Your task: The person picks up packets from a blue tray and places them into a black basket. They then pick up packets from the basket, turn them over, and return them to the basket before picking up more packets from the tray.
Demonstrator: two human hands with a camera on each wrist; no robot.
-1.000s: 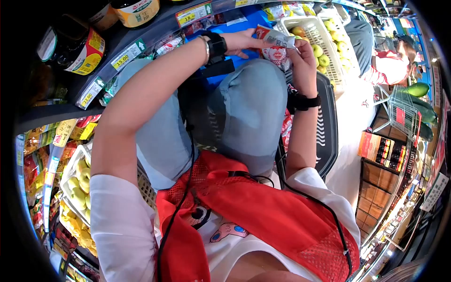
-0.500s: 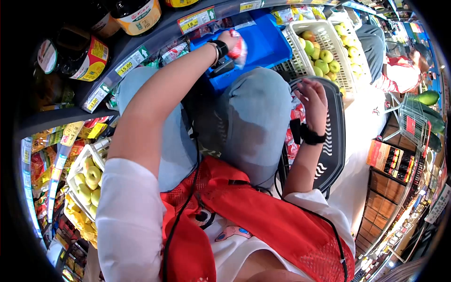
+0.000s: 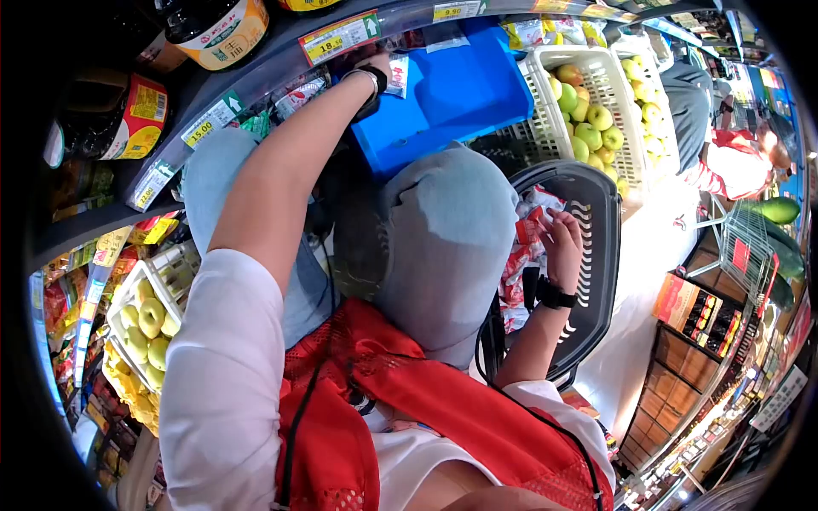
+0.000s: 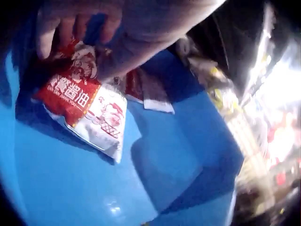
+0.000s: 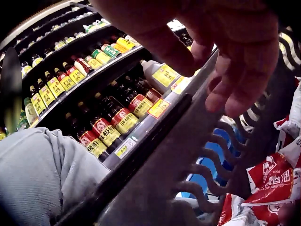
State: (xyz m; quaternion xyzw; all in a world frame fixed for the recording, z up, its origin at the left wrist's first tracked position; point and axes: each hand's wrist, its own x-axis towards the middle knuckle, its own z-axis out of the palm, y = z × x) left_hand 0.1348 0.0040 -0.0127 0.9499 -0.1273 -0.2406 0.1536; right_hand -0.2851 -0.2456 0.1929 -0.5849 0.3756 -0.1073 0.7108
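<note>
My left hand (image 3: pixel 371 66) reaches into the far left of the blue bin (image 3: pixel 460 98). In the left wrist view, its thumb and curled fingers hold the upper end of a red and white soy sauce packet (image 4: pixel 87 101), low over the bin floor. Another red and white packet (image 4: pixel 150 92) lies just behind that one. Over the black shopping basket (image 3: pixel 601 213) is my right hand (image 3: pixel 562 247), its fingers loosely bent with nothing between them. Similar red and white packets (image 5: pixel 273 181) fill part of the basket below it.
A white crate of apples (image 3: pixel 588 119) stands right of the blue bin. Shelves with price tags and dark bottles (image 3: pixel 213 34) rise at the upper left. Another crate of green fruit (image 3: pixel 149 319) is at the left. A shopping cart (image 3: pixel 745 243) stands behind the basket.
My left hand, with the packet, has gone from in front of my knees to the bin's far left side. My right hand let go of the packet and moved down over the basket.
</note>
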